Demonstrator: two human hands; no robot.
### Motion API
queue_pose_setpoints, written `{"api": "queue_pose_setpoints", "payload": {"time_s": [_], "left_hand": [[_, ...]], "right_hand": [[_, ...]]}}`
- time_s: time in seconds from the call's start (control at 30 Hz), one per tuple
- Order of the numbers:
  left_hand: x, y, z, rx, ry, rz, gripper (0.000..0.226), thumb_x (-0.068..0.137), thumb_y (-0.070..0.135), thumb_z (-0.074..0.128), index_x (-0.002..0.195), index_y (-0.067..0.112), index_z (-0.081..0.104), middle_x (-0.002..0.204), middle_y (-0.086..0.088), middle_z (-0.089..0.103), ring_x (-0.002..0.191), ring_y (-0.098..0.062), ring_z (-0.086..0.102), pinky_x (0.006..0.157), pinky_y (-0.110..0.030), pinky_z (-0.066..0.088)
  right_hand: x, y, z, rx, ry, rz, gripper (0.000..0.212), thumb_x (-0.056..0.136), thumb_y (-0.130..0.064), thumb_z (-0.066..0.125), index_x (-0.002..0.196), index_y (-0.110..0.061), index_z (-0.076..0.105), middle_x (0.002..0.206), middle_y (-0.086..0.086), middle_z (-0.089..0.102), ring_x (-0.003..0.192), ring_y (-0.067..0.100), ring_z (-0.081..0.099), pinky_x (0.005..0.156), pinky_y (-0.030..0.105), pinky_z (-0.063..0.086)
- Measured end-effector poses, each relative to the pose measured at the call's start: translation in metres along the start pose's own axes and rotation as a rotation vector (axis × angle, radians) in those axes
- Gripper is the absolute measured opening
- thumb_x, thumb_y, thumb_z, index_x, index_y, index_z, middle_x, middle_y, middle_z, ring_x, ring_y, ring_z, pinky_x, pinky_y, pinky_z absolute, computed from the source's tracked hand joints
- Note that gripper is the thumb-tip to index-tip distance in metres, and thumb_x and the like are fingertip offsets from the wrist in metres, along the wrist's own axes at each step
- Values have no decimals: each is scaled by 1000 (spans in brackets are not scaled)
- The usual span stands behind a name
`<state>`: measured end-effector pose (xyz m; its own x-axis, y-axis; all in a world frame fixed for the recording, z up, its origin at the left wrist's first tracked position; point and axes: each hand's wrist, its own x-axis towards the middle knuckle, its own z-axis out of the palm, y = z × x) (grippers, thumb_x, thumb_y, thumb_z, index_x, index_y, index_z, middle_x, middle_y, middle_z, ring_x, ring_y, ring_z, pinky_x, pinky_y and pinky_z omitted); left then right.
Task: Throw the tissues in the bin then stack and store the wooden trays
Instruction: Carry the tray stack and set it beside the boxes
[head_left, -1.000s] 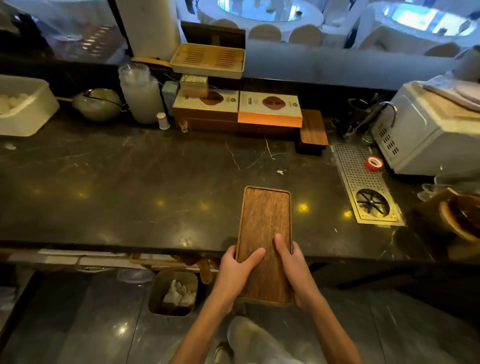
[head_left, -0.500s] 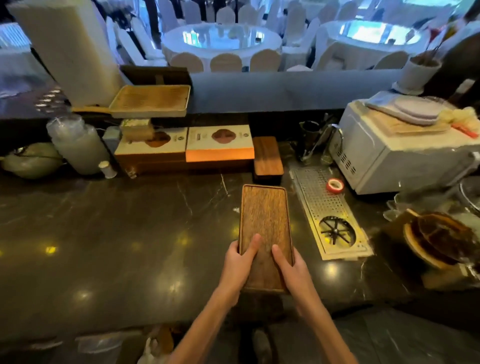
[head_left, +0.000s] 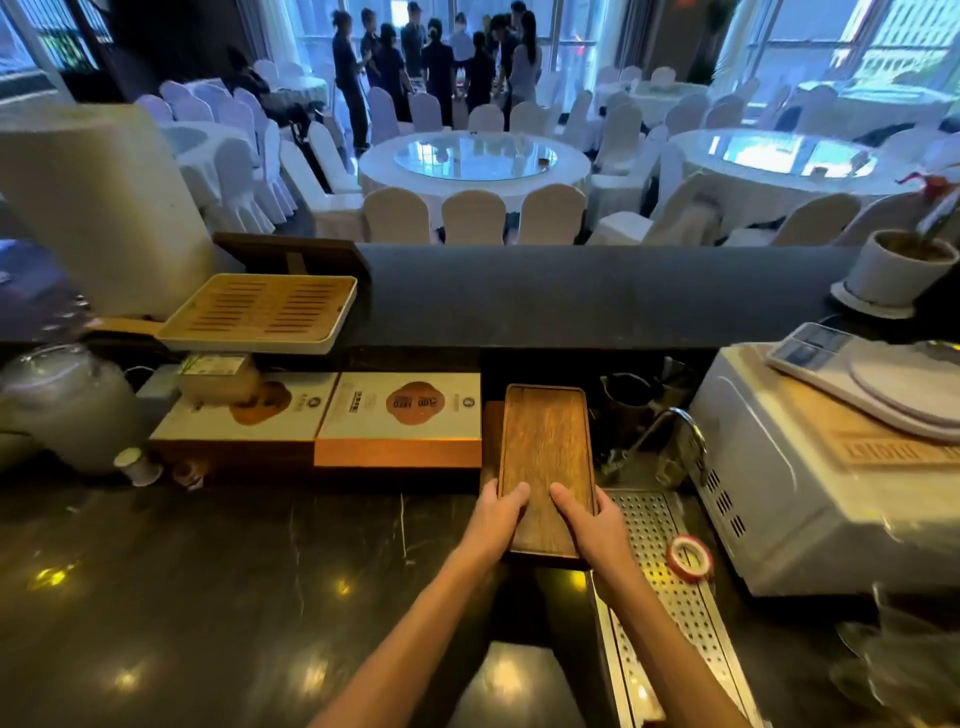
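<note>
A long dark wooden tray (head_left: 545, 447) is held lengthwise at the back of the dark counter, to the right of the orange-edged boxes. My left hand (head_left: 496, 517) grips its near left corner and my right hand (head_left: 587, 525) its near right corner, thumbs on top. A strip of another wooden tray (head_left: 489, 441) shows under its left edge. The bin and the tissues are out of view.
Two flat boxes (head_left: 400, 415) lie left of the tray, with a slatted bamboo tray (head_left: 260, 312) raised behind them. A perforated metal drain plate (head_left: 670, 597), a red tape roll (head_left: 690, 556), a faucet (head_left: 680, 431) and a white appliance (head_left: 810, 493) stand to the right.
Both hands have carried the wooden tray from the counter's near edge to the back, over the wooden tray beside the boxes. The view has tilted up, and the bin has dropped out of sight.
</note>
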<state>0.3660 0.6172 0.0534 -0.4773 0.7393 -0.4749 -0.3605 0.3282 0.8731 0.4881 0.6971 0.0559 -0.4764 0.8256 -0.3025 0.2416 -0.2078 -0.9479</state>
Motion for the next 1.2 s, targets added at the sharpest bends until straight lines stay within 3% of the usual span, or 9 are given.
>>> {"api": "queue_pose_setpoints", "payload": {"time_s": [0.2,0.33,0.43,0.5,0.7,0.87,1.03,1.2], "left_hand": [[68,18,3,145,141,-249,40,93,34,49,132,28,39,116,-3,59,101,-21,60,68,-34,56],[94,5,-1,99,292,-242,42,94,23,52,135,23,41,117,-3,59,100,-19,59,83,-39,58],[105,-5,-5,29,365,-249,43,94,21,55,135,24,42,119,-4,58,103,-22,60,85,-39,56],[109,-10,-7,-16,393,-266,43,93,21,57,134,26,43,122,-5,57,106,-24,59,87,-40,56],[111,-20,-5,-121,405,-300,48,95,16,56,139,28,42,126,-6,59,109,-25,62,90,-42,56],[105,-18,-5,-211,364,-308,50,95,9,55,140,23,42,123,-7,61,102,-21,64,74,-30,56],[102,-19,-5,-262,322,-336,53,92,2,55,140,23,44,125,-8,61,111,-24,62,95,-39,54],[105,-23,-6,-282,326,-343,57,90,0,57,139,27,45,131,-11,54,114,-26,59,96,-40,54]], "right_hand": [[105,16,17,-33,-42,91,50,84,-41,69,125,-15,57,105,3,68,90,16,68,67,26,56],[145,35,34,-40,-50,143,48,84,-39,70,122,-14,57,106,6,69,88,17,68,70,28,57],[158,44,42,-60,-53,133,46,83,-43,69,120,-18,57,106,4,69,87,13,67,72,29,57],[162,48,44,-81,-61,132,48,83,-47,68,122,-20,55,107,2,68,91,15,67,80,37,59],[160,53,45,-220,-52,71,55,83,-55,61,128,-24,51,116,1,65,102,19,64,91,45,55],[158,48,46,-280,-57,47,60,83,-57,58,131,-24,46,120,2,63,105,20,63,92,45,54],[159,44,46,-349,-57,45,60,84,-53,59,132,-19,46,121,9,58,108,25,59,94,46,52],[163,45,44,-608,20,59,60,83,-59,56,130,-22,50,133,12,40,126,31,33,104,43,34]]}}
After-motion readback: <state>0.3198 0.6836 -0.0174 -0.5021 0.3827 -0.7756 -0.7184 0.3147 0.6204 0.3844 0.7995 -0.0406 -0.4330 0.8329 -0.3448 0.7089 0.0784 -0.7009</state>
